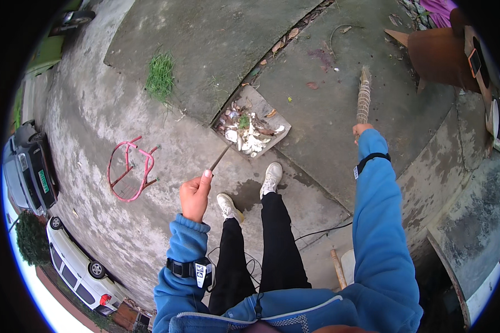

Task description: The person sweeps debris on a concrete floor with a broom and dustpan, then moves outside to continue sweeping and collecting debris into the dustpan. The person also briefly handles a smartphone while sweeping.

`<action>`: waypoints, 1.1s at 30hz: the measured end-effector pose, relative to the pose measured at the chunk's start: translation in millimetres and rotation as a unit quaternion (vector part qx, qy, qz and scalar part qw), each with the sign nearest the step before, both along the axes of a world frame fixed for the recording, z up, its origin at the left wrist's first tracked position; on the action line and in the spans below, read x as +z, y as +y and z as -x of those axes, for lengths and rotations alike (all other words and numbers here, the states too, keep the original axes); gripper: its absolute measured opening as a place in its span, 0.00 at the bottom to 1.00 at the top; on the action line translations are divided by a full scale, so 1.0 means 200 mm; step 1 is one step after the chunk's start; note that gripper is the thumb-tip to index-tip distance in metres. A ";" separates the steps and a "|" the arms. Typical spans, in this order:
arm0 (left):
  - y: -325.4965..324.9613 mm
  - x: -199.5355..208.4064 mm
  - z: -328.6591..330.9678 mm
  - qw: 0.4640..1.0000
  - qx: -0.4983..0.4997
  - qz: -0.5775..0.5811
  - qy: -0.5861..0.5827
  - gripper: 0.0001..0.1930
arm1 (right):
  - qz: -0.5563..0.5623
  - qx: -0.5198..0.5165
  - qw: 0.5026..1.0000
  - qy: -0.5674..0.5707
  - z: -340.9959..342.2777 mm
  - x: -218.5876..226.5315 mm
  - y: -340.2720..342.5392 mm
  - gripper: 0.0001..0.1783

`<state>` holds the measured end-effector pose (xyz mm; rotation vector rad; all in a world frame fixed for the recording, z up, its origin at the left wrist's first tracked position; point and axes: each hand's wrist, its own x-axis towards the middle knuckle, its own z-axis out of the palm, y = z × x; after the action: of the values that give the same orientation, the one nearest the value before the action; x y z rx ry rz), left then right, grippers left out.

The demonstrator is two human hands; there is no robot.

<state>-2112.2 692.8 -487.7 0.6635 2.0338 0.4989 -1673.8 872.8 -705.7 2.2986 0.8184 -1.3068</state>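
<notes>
My left hand is closed round a thin dark rod, its thumb lying along the top. The rod runs to the near edge of a grey dustpan, which looks to be on the ground ahead of my feet. White peelings, brown leaves and other scraps lie in the pan. Out to the right, my right hand grips the near end of a tan, stick-like bundle wound with pale cord, perhaps a hand broom. The bundle points away from me over the concrete, and its lower end cannot be made out.
A pink metal stool frame is on the left, with a grass clump beyond it. Parked cars line the far left. A rusty metal drum stands far right. A black cable crosses behind my shoes.
</notes>
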 end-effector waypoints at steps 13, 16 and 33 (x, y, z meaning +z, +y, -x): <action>-0.03 -0.04 0.09 1.000 0.001 0.013 -0.004 0.27 | 0.025 0.308 0.943 0.124 0.50 0.68 -0.85 0.25; -0.04 -0.04 0.09 1.000 0.005 -0.002 -0.003 0.27 | -0.017 0.275 0.957 0.091 0.46 0.75 -0.76 0.25; 0.01 0.36 0.44 0.980 0.151 -0.078 -0.101 0.25 | -0.052 -0.128 0.987 0.085 0.45 0.85 0.22 0.26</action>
<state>-2200.0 694.1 -415.4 0.3765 1.9214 0.8744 -1763.7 916.4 -535.9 2.4635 0.6736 -1.6248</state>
